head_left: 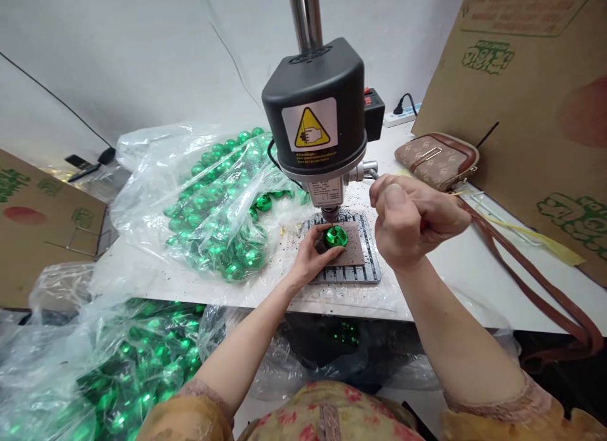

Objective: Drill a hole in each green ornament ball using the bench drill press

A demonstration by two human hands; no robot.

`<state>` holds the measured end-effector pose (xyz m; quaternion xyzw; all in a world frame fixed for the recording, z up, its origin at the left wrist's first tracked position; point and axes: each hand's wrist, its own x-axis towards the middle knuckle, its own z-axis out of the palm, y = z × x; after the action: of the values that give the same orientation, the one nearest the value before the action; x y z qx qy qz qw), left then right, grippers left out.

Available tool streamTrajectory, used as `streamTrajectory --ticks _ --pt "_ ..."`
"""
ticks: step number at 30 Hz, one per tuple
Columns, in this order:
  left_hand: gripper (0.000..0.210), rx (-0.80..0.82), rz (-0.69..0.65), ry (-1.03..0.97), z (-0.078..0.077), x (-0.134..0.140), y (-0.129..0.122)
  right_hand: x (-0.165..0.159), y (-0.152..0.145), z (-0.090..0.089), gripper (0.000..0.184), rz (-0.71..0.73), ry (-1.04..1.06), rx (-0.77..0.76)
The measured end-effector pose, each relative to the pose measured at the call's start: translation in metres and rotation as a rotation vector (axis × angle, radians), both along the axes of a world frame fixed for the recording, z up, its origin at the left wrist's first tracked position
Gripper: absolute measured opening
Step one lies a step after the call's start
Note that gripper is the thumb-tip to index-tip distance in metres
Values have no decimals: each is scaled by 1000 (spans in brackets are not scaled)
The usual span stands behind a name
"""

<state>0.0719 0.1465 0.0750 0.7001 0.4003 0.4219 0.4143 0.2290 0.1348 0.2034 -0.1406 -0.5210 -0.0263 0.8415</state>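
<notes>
A shiny green faceted ball (337, 236) rests on a small brown board (353, 254) under the drill press (313, 112). My left hand (313, 254) grips the ball from its left side, thumb and fingers curled around it. The thin bit comes down at the top of the ball; whether it has entered cannot be made out. My right hand (410, 216) is closed in a fist round the feed lever (372, 173) on the press's right side, its grip mostly hidden by the fingers. Beneath the board lies the slotted grey base plate (372, 273), strewn with dark shavings.
A clear plastic bag (142, 156) of green balls lies left of the press. Another bag of green balls (156, 359) sits lower left. At right are a brown patterned purse (439, 159) with a strap, a power strip (403, 115) and a large cardboard box (531, 99).
</notes>
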Motion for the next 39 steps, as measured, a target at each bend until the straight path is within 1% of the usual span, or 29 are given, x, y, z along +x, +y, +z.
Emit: streamTrajectory --ticks 4,8,11,12,14,16,18,20,21,22,23,24,25,27,28,29,30,31,32,33,35,37,38,39 --pt "57 2 0 -11 1 1 0 2 0 -2 50 2 -30 7" --pt "57 0 9 -22 2 1 -1 3 0 -9 48 10 -50 45" --pt "56 -5 5 -18 0 0 -1 2 -4 -12 47 5 -58 15" --pt "56 -7 2 -13 -1 0 0 1 -5 -9 48 2 -44 -15" --pt "56 -10 3 -4 -1 0 1 -1 -7 2 50 -2 -7 -86" --pt "54 -1 21 11 1 1 2 -2 -8 20 51 15 50 -188" --pt "49 36 79 40 4 1 -2 -1 -7 37 47 44 87 -256" --pt "43 121 188 68 7 -1 -14 0 -5 50 48 72 101 -297" --pt "42 184 236 82 6 -3 -25 0 -4 54 50 72 98 -305" --pt "42 259 258 100 4 -7 -37 1 -3 56 52 67 90 -307" --pt "44 343 243 121 0 -12 -52 2 -3 57 54 61 79 -307" --pt "45 432 185 151 -6 -17 -68 2 -2 57 55 57 69 -306" --pt "45 518 76 189 -14 -23 -84 2 -2 56 55 55 59 -306" --pt "36 652 -220 312 -32 -32 -112 2 -2 55 55 59 52 -302" --pt "30 685 -363 407 -41 -36 -124 2 -3 54 54 60 50 -299" --pt "30 697 -478 522 -50 -38 -133 2 -3 53 52 61 52 -293" --pt "34 691 -561 643 -57 -40 -139 2 -3 53 51 60 57 -289" --pt "38 682 -602 746 -63 -40 -143 2 -3 52 49 58 63 -284" --pt "40 685 -609 808 -68 -40 -144 2 -3 51 47 56 66 -283" --pt "41 708 -599 815 -70 -41 -144 3 -3 50 47 58 70 -280" --pt "40 784 -543 688 -67 -42 -134 3 -3 49 46 75 79 -275" --pt "29 792 -415 510 -53 -47 -112 3 -4 48 46 88 83 -275" --pt "23 751 -318 451 -41 -51 -96 3 -4 47 46 87 86 -278" --pt "19 674 -190 425 -28 -55 -76 3 -5 47 46 80 89 -283"
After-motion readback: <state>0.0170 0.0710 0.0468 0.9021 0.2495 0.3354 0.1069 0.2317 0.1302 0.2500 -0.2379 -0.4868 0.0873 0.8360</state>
